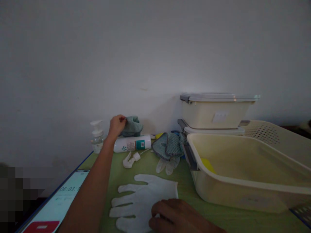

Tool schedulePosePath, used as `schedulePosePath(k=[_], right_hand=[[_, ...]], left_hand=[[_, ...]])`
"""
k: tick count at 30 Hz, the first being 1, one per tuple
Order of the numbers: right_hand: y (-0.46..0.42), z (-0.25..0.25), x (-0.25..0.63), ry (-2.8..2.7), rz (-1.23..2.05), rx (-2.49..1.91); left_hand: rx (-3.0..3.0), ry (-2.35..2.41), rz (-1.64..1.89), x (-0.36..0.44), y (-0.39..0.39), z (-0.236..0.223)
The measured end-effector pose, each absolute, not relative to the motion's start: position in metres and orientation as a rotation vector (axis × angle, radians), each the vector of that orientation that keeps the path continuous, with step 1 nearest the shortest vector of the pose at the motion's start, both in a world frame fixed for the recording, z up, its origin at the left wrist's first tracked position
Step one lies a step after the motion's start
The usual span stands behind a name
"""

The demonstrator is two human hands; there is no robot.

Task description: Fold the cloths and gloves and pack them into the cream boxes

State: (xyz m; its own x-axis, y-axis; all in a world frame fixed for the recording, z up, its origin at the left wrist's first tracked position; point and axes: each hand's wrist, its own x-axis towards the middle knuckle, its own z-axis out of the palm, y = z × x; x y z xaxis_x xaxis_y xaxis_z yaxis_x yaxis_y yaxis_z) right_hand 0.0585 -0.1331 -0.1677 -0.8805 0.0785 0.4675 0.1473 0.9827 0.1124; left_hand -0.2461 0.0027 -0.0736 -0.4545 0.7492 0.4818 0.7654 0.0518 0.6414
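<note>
One hand — the left — pinches a green cloth; right hand half curled over a white glove, grip unclear.

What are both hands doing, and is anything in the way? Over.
Left hand pinching grey-green cloth. Right hand at white glove, contact unclear. White bottle on its side, just in front of that cloth.
</note>
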Motion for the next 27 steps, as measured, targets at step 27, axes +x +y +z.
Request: schedulePosePath(k=[27], right_hand=[[-0.133,-0.165,0.059,-2.787,-0.217,-0.155]], left_hand=[[-2.39,-2.017,-0.944,-0.188,0.01,-0.088]])
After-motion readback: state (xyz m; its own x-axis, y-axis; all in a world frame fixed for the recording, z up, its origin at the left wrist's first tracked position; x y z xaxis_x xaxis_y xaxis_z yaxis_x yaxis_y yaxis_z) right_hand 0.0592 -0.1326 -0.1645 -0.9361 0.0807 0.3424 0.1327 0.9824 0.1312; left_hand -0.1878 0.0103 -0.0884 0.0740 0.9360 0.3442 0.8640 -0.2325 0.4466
